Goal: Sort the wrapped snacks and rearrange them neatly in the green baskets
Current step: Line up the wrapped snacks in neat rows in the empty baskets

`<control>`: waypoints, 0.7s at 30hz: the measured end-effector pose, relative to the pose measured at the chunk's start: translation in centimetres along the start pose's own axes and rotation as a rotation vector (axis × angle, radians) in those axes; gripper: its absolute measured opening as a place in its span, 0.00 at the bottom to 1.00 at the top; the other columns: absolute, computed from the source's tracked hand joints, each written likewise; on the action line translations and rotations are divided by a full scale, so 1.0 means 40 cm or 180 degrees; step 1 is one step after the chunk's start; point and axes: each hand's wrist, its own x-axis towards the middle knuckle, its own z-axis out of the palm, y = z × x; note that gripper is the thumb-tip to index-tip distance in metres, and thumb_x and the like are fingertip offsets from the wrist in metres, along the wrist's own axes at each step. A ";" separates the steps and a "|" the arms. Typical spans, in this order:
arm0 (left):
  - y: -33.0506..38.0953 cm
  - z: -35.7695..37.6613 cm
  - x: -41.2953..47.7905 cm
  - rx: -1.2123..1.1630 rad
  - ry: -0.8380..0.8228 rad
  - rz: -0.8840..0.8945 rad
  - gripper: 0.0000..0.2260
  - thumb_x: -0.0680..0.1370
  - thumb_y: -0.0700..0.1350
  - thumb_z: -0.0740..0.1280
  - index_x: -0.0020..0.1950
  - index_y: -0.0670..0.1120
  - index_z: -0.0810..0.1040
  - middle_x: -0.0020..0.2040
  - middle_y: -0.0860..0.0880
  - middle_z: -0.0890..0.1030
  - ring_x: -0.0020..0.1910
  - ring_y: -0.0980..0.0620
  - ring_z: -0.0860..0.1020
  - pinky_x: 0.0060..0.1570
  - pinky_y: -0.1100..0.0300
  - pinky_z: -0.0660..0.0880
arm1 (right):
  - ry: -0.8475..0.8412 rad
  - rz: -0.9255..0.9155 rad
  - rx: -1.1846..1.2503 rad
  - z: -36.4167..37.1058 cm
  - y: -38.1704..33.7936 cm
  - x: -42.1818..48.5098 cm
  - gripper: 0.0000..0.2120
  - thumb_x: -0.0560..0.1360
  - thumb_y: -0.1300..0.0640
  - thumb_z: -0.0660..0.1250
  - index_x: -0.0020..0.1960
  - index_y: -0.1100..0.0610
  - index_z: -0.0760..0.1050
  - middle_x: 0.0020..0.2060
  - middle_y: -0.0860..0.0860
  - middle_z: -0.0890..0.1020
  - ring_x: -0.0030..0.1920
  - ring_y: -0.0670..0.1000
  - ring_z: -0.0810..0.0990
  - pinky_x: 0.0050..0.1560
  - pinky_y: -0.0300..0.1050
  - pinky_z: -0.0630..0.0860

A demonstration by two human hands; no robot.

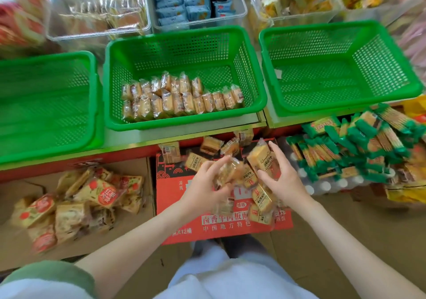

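Forearms out over lap. Left hand [205,184] curled round clump of yellow packets [227,175]; right hand [282,180] pinching single packet [260,157], tilted upright. Both hands over red carton [182,208], more of same snack loose on it. Step, my read: gathering a handful. Next: lift to middle green basket [184,124], stand packets on edge beside rows [179,99] already there, labels aligned.

Red printed cardboard carton [170,197] at lower centre, clear plastic bins [99,33] along the top, shrink-wrapped white-capped bottles [325,187] at right.
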 end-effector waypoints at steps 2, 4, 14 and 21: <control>0.033 -0.046 0.027 -0.0688 0.0317 -0.0235 0.29 0.77 0.47 0.68 0.73 0.63 0.61 0.60 0.54 0.73 0.53 0.55 0.76 0.53 0.60 0.77 | -0.0241 -0.0128 0.0321 0.000 -0.078 0.026 0.33 0.77 0.54 0.68 0.75 0.41 0.55 0.68 0.41 0.68 0.65 0.38 0.69 0.65 0.41 0.69; 0.064 -0.090 0.054 -0.1384 0.0457 -0.0445 0.28 0.76 0.46 0.70 0.72 0.59 0.62 0.60 0.53 0.75 0.53 0.57 0.78 0.52 0.54 0.79 | -0.0484 -0.0203 0.0594 0.003 -0.148 0.060 0.31 0.77 0.53 0.68 0.75 0.45 0.59 0.67 0.42 0.71 0.65 0.39 0.71 0.65 0.42 0.71; 0.111 -0.306 0.206 -0.0736 0.0864 -0.0525 0.18 0.78 0.49 0.68 0.67 0.51 0.72 0.60 0.54 0.73 0.60 0.56 0.73 0.58 0.63 0.71 | -0.1222 -0.0551 0.0681 -0.005 -0.376 0.308 0.32 0.61 0.52 0.78 0.62 0.46 0.70 0.56 0.44 0.81 0.58 0.43 0.79 0.62 0.44 0.72; 0.128 -0.392 0.423 -0.1157 0.0603 -0.0829 0.22 0.82 0.57 0.54 0.72 0.48 0.68 0.58 0.51 0.78 0.56 0.52 0.77 0.60 0.53 0.74 | -0.0680 -0.0711 -0.0104 -0.002 -0.397 0.569 0.32 0.69 0.57 0.76 0.68 0.42 0.66 0.63 0.48 0.73 0.62 0.50 0.70 0.64 0.49 0.64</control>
